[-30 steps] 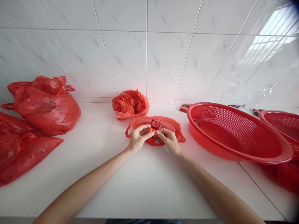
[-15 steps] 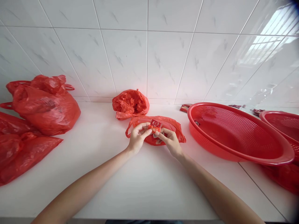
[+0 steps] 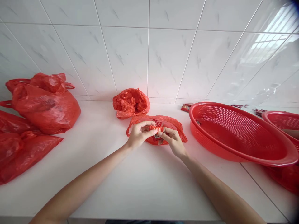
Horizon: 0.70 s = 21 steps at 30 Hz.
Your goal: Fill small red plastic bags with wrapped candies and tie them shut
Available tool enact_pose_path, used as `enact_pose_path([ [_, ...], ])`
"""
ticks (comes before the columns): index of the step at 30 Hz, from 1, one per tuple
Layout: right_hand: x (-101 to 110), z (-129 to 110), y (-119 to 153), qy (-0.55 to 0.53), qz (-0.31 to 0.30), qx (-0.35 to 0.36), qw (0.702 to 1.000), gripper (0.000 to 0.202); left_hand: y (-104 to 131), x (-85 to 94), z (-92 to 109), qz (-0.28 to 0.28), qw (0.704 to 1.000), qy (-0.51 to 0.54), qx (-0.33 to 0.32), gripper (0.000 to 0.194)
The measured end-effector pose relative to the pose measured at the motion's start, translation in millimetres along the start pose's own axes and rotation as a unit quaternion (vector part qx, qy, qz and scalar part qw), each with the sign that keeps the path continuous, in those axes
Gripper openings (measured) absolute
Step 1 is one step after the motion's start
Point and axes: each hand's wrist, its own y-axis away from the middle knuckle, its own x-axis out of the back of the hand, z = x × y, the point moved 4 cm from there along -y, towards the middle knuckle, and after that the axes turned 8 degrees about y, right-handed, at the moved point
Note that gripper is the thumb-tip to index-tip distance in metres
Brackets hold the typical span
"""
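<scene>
Between my two hands is a small red packet [image 3: 156, 128] with pale lettering. My left hand [image 3: 139, 133] pinches its left end between thumb and fingers, and my right hand [image 3: 173, 140] pinches the right end. Directly beneath them a red plastic bag [image 3: 181, 130] lies spread on the white counter [image 3: 140, 186], with a red printed packet [image 3: 158, 122] and other partly hidden items on or in it. Behind it stands an open red bag [image 3: 131, 103] with crumpled red plastic inside.
Full red bags [image 3: 46, 105] sit at the left. On the right is a large red basket [image 3: 233, 133], with a packet [image 3: 186, 107] behind its left rim. A second basket [image 3: 285, 119] is at the far right, with part of an arm over it. A tiled wall [image 3: 170, 62] rises behind.
The small packet has turned slightly in my fingers, and my hands have shifted a little. At the far right, part of an arm now shows over the second basket.
</scene>
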Motion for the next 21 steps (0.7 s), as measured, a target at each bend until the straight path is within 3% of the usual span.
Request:
enact_pose_path([
  [6, -0.1, -6.4, 1.6, 0.027, 0.000, 0.012, 1.000, 0.026, 0.8, -2.0, 6.2, -0.018, 1.000, 0.007, 0.013, 0.039],
  [14, -1.8, -12.3, 3.8, 0.032, -0.001, 0.033, 0.999, 0.024, 0.4, -1.7, 3.9, 0.009, 0.997, 0.076, 0.020, 0.032],
  [21, -3.8, -14.3, 4.3, 0.022, 0.002, 0.048, 0.999, 0.024, -1.1, -0.6, 0.8, -0.006, 0.992, 0.128, 0.013, 0.023],
])
